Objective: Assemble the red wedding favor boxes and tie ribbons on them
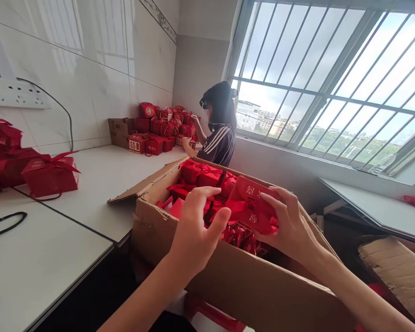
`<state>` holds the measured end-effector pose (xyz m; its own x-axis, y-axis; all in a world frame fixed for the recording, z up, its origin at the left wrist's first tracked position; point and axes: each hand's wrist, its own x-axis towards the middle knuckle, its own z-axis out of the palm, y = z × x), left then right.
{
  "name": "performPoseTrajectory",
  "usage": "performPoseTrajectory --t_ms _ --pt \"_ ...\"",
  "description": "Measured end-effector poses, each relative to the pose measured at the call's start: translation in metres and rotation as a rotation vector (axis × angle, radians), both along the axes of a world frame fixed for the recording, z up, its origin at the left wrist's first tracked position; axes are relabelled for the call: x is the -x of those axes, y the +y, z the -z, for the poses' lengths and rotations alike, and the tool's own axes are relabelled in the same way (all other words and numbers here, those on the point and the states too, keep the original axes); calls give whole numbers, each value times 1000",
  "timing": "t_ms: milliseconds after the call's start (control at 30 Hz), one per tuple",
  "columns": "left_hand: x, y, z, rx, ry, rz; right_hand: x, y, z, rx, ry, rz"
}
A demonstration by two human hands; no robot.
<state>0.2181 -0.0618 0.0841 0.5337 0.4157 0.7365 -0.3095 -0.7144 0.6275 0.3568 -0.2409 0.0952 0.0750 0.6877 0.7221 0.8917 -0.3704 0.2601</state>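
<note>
My right hand (288, 216) grips a red gift box (251, 203) with pale lettering and a red ribbon, tilted over the open cardboard box (263, 269). Its fingers lie along the top edge and right side. To the left of it, above the near rim, my left hand (198, 226) has thumb and fingers apart and holds nothing. Beneath both hands, the cardboard box holds several red ribbon-tied gift boxes (202, 173), some partly hidden by my hands.
Red gift boxes (51, 175) stand on the white table (65, 235) at left, near a black cord loop (7, 223). Farther back, a co-worker (219, 129) reaches toward stacked red boxes (159, 124). A tilted white tabletop (373, 203) and torn cardboard (397, 267) are at right.
</note>
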Motion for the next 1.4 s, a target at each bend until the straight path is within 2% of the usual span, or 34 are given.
performPoseTrajectory --t_ms 100,200,367,533,600,700,800,867,1000,1100,1200,1333,1400 --pt "-7 -15 2 -278 65 56 12 2 -2 39 6 0" --pt "-4 -27 10 -439 -23 57 17 3 -1 35 60 -19" --pt "6 -28 15 -504 -242 -43 18 1 0 29 115 -40" --pt "3 -25 12 -541 -144 -78 19 -1 1 42 114 -77" --pt "3 -23 12 -546 -190 -57 19 -2 3 65 111 -98" --pt "4 -23 12 -484 -247 -63 20 -3 3 45 152 -102" --pt "4 -25 9 -253 -50 -70 22 -2 1 12 149 -63" --pt "2 -26 6 -73 110 -13 23 -2 1 15 157 -49" --pt "-4 -18 0 135 137 71 26 -4 1 46 198 -84" --pt "-10 -8 -5 186 108 114 29 -7 2 97 200 -149" --pt "-15 -5 -9 162 93 135 29 -9 3 112 228 -162" --pt "-19 -9 -10 173 97 152 29 -11 5 82 219 -154" --pt "-21 -7 -7 217 107 163 29 -12 6 16 284 -163"
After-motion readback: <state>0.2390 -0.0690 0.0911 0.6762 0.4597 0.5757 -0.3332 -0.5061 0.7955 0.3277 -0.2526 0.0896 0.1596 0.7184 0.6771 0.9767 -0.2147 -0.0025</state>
